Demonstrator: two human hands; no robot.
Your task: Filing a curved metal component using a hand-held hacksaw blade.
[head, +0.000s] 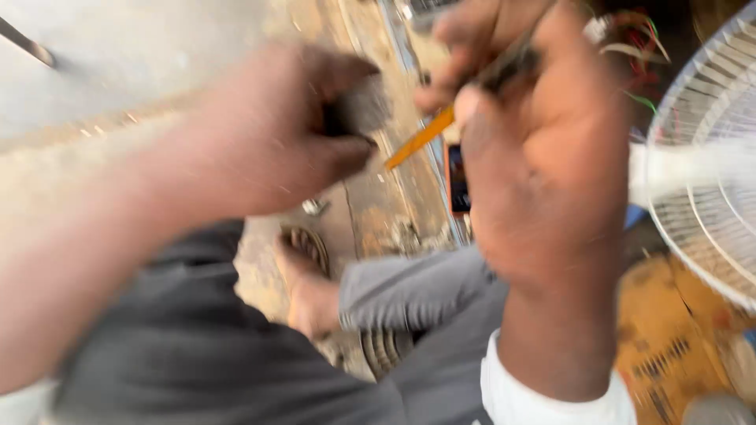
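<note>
The floor (126, 86) is rough grey concrete with a worn, sandy strip running from 9 o'clock toward 12 o'clock. The whole picture is blurred by motion. The person sits with knees bent, in dark grey trousers (197, 346), and a foot in a sandal (303, 275) rests on the floor near the centre.

The left hand (276, 134) is at about 11 o'clock from the centre. Its grip is closed around a small grey lump (364, 106), which shows between thumb and fingers; what the lump is I cannot tell.

The right hand (543, 157) is at about 2 o'clock. Its grip is closed on a thin tool with an orange shaft (421, 138), whose tip points down toward 8 o'clock and ends just beside the grey lump. If they touch is not clear.

Below the tool, a phone with an orange edge (457, 181) lies on the floor. At 3 o'clock stands a white fan guard (709, 118). Coloured wires (642, 47) show at 1 o'clock, and a yellow surface (669, 315) lies at 4 o'clock.
</note>
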